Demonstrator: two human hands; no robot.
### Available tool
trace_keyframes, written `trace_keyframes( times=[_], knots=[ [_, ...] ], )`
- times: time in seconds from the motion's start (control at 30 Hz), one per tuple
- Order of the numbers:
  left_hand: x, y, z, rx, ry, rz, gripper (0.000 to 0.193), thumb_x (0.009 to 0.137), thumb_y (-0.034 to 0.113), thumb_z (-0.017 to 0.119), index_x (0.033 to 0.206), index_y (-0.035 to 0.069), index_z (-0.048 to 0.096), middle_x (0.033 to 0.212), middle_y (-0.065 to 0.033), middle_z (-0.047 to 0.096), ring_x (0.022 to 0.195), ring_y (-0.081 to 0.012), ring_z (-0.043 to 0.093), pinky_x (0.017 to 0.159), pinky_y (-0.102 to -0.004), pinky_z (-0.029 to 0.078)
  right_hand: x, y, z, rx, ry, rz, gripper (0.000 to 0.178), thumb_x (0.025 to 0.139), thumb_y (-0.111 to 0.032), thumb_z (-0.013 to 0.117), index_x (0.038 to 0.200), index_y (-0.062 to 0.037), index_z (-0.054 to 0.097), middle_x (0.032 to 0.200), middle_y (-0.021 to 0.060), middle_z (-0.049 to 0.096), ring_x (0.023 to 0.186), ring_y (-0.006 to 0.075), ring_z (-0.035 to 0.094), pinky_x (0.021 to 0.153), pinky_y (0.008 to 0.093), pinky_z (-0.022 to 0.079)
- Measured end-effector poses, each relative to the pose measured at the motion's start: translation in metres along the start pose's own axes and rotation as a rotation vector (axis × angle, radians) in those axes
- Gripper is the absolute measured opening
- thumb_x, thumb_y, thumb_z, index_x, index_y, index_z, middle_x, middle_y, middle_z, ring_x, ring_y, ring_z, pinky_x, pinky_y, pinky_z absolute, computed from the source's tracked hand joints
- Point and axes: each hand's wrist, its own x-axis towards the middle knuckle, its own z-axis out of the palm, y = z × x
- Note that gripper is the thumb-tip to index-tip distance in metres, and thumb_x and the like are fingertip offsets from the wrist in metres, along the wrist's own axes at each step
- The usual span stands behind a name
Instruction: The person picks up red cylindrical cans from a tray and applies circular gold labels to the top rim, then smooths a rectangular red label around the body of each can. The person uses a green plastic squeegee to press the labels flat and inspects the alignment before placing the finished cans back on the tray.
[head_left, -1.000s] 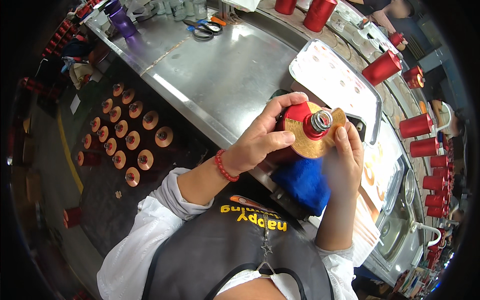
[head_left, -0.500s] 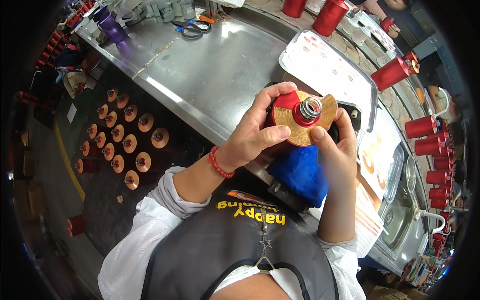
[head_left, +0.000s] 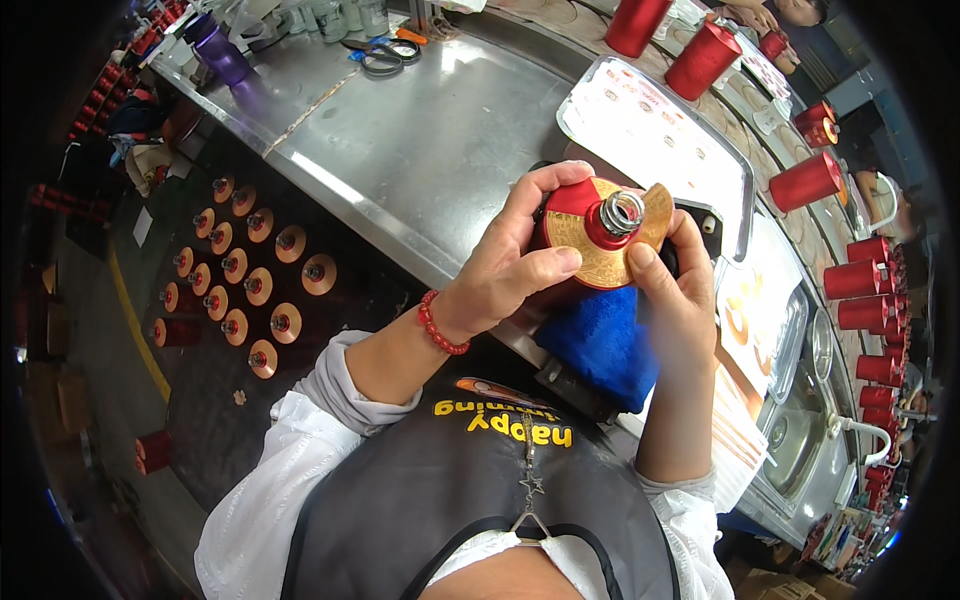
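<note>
A red bottle (head_left: 567, 199) with a clear glass neck (head_left: 621, 213) is held in front of me, its top toward the camera. My left hand (head_left: 520, 240) wraps its left side, thumb pressed on the shoulder. Around the neck lies a gold ring-shaped label (head_left: 597, 266), covering most of the shoulder; a red wedge shows at the upper left. My right hand (head_left: 680, 270) pinches the label's right end between thumb and fingers, and that end stands up off the bottle. Beneath the bottle is a blue cloth (head_left: 600, 350).
Left of me stand several gold-topped red bottles (head_left: 258, 287). Black scissors (head_left: 383, 58) and a purple bottle (head_left: 222, 50) are on the metal table (head_left: 420, 130). A white tray (head_left: 650, 130) lies ahead; red bottles (head_left: 703, 60) line a conveyor at right, beyond a sink (head_left: 795, 450).
The label's right end is raised more steeply, with my right fingers shifted slightly up along it. My left hand keeps its hold. Red bottles on the conveyor have moved along to the right.
</note>
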Motion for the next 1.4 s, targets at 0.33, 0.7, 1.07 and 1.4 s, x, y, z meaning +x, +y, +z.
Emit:
trace_keyframes(
  times=[0.33, 0.7, 1.07, 1.4],
  knots=[
    [0.005, 0.006, 0.002, -0.074, 0.030, -0.061, 0.063, 0.089, 0.009, 0.060, 0.145, 0.002, 0.032, 0.135, -0.0121, 0.050, 0.126, -0.0174, 0.050, 0.111, -0.0339, 0.040, 0.003, 0.005, -0.003, -0.039, -0.038, -0.058, 0.045, 0.092, -0.024, 0.075, 0.125, 0.0000, 0.055, 0.127, 0.0094, 0.061, 0.117, 0.0156, 0.054, 0.105, 0.0331, 0.040],
    [0.013, 0.019, 0.005, -0.163, 0.182, -0.177, 0.035, 0.094, 0.007, 0.055, 0.127, 0.002, 0.047, 0.121, -0.0081, 0.056, 0.112, -0.0117, 0.056, 0.101, -0.0295, 0.046, 0.003, 0.003, 0.003, -0.052, -0.018, -0.018, 0.047, 0.089, -0.021, 0.078, 0.124, -0.0009, 0.054, 0.131, 0.0109, 0.059, 0.121, 0.0168, 0.053, 0.108, 0.0346, 0.039],
    [0.013, 0.015, -0.012, -0.266, 0.058, -0.154, 0.041, 0.098, 0.012, 0.055, 0.136, 0.003, 0.044, 0.123, -0.0083, 0.056, 0.114, -0.0135, 0.056, 0.106, -0.0306, 0.043, 0.006, 0.010, 0.007, -0.051, 0.023, -0.006, 0.046, 0.089, -0.023, 0.078, 0.121, -0.0020, 0.054, 0.120, 0.0067, 0.060, 0.114, 0.0143, 0.054, 0.103, 0.0313, 0.040],
    [0.014, 0.012, -0.015, -0.216, 0.096, -0.171, 0.041, 0.095, 0.011, 0.059, 0.133, 0.002, 0.047, 0.124, -0.0098, 0.056, 0.116, -0.0138, 0.054, 0.106, -0.0315, 0.043, 0.008, 0.011, 0.009, -0.075, 0.018, -0.034, 0.044, 0.089, -0.023, 0.077, 0.121, -0.0023, 0.054, 0.123, 0.0078, 0.060, 0.117, 0.0151, 0.053, 0.105, 0.0327, 0.039]
  ],
)
